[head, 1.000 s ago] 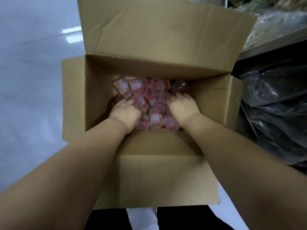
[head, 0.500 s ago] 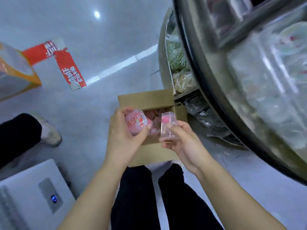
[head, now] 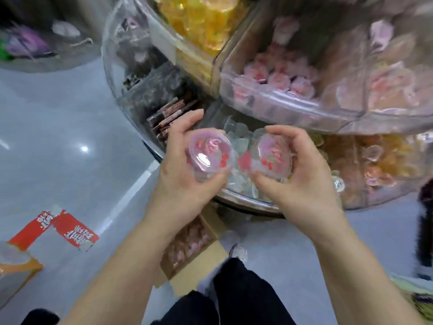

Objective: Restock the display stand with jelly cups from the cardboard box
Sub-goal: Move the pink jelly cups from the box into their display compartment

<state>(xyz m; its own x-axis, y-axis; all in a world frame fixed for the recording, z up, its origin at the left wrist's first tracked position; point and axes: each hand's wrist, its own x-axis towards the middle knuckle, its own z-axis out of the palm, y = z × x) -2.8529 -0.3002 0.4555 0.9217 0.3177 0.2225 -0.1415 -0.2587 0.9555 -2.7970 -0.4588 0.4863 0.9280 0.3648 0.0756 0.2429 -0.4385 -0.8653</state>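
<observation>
The display stand (head: pixel 304 106) rose in clear plastic tiers, each split into bins. The upper bin straight ahead held pink jelly cups (head: pixel 278 78) heaped together; the bin to its left was piled with yellow sweets (head: pixel 206 24). On the lower tier, dark wrapped bars (head: pixel 168 113) lay stacked at the left, pale translucent cups (head: pixel 239 141) filled the middle bin, and amber-coloured cups (head: pixel 375 165) sat to the right, all somewhat blurred.

Down on the grey floor (head: pixel 70 137), the cardboard box (head: pixel 192 245) stood open beneath the stand's edge, near the person's dark trouser legs, with more pink cups visible inside.

The left hand (head: pixel 185 170) was curled round one jelly cup (head: pixel 209 152) — thumb along its lower rim, fingers round the far side, the printed pink lid facing up. The right hand (head: pixel 297 170) held a second jelly cup (head: pixel 273 156) the same way, fingers arched over the top and thumb beneath. Both cups were held just above the front of the lower tier's middle bin, side by side and close to one another, though I could not tell whether they touched.

Off to the left, a red-and-white torn wrapper (head: pixel 63 231) lay flat on the floor, and an orange carton (head: pixel 16 266) showed at the edge.
</observation>
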